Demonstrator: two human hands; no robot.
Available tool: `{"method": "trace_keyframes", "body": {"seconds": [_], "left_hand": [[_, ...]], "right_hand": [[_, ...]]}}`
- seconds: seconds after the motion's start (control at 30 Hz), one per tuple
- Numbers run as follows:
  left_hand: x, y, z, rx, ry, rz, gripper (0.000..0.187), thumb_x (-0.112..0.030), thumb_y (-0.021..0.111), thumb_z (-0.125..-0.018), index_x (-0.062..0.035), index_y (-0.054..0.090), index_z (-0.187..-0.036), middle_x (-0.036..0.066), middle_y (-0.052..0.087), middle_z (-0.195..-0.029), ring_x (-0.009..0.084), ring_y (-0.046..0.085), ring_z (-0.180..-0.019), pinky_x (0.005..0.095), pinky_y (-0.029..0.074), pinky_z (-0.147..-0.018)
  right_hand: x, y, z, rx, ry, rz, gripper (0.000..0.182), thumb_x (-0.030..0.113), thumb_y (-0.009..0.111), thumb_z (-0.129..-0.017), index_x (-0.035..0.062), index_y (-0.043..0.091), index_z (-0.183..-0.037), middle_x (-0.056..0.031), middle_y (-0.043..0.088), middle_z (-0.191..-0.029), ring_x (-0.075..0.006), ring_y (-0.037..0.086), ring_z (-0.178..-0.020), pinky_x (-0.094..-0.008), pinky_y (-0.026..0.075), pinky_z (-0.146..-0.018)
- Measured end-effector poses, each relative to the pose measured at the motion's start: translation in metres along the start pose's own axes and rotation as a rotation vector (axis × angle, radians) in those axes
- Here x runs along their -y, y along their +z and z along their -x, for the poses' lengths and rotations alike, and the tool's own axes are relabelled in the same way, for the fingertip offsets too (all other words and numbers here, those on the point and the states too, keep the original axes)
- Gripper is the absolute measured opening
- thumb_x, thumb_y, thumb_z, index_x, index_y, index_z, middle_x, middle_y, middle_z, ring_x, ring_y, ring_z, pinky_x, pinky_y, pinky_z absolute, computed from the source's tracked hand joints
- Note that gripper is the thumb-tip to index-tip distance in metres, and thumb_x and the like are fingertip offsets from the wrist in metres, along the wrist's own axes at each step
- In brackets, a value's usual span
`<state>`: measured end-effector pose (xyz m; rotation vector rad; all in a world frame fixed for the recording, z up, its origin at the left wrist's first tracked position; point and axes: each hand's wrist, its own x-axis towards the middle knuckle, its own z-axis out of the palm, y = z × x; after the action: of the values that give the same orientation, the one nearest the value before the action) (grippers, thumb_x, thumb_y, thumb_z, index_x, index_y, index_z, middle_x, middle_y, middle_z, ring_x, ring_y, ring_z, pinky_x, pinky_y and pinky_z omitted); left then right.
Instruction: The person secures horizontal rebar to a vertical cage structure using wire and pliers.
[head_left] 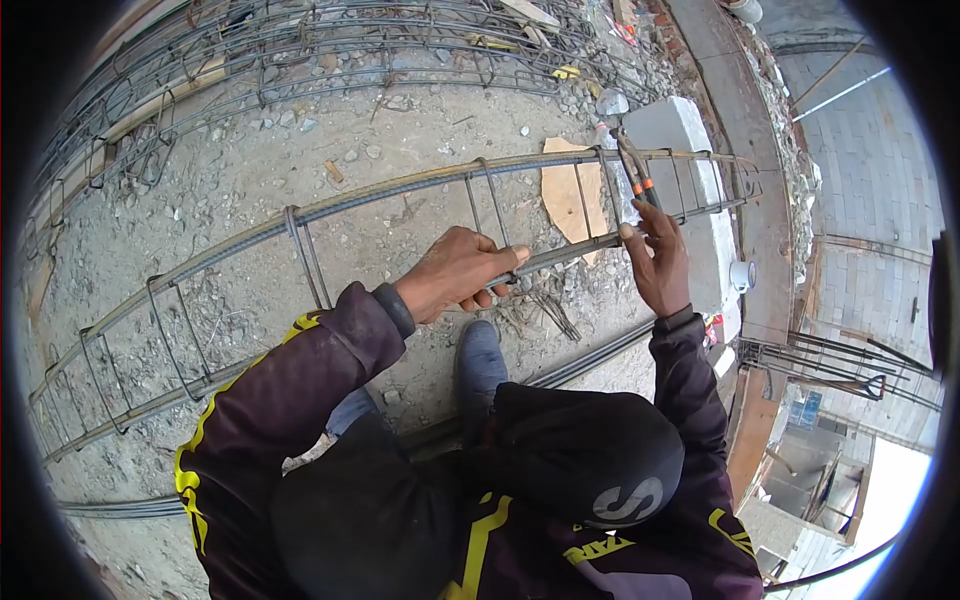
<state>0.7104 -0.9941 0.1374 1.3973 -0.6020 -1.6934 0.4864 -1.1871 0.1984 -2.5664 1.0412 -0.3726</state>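
Observation:
A long rebar cage, made of parallel steel bars joined by rectangular stirrups, stretches across the view. My left hand is closed around its near bar, with the thumb along the top. Further right, my right hand has its thumb and fingers bent at the same bar beside a stirrup; whether a thin wire is between them is hidden. Pincers with orange bands on the handles lean against the cage, handle ends close to my right fingertips. Several loose tie wires lie on the ground below.
A pale concrete block sits under the cage's right end, by a torn brown board. More rebar cages lie across the rubble at the back. My shoe is close to loose bars. A white cup stands at right.

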Motion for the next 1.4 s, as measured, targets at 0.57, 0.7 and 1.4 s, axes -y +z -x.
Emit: {"method": "trace_keyframes", "body": {"seconds": [0.57,0.7,1.4], "left_hand": [[0.006,-0.003,-0.005,0.041,0.013,0.151,0.071,-0.052,0.044,-0.101,0.017,0.062,-0.101,0.02,0.066,-0.077,0.0211,0.066,-0.061,0.0304,0.058,-0.056],[0.008,-0.003,-0.009,0.033,0.031,0.137,0.07,-0.05,0.044,-0.101,0.0171,0.062,-0.1,0.019,0.066,-0.076,0.0203,0.064,-0.056,0.0311,0.055,-0.051],[0.014,-0.004,-0.018,0.042,0.086,0.176,0.052,-0.04,0.048,-0.1,0.0113,0.057,-0.096,0.011,0.057,-0.06,0.0174,0.056,-0.044,0.0323,0.042,-0.036]], "right_hand": [[0.039,-0.088,-0.013,0.545,-0.113,0.293,0.043,0.014,0.072,-0.086,0.0082,0.061,-0.127,-0.011,0.071,-0.084,-0.0212,0.069,-0.072,-0.0337,0.051,-0.065],[0.106,-0.09,0.008,0.713,-0.173,0.676,0.053,0.012,0.069,-0.085,0.0233,0.057,-0.135,-0.0168,0.069,-0.08,-0.0373,0.068,-0.072,-0.0455,0.052,-0.062],[0.172,-0.077,-0.007,0.847,-0.258,1.199,0.091,-0.005,0.056,-0.078,0.0341,0.026,-0.154,-0.0318,0.032,-0.15,-0.043,0.056,-0.121,-0.0586,0.042,-0.105]]}}
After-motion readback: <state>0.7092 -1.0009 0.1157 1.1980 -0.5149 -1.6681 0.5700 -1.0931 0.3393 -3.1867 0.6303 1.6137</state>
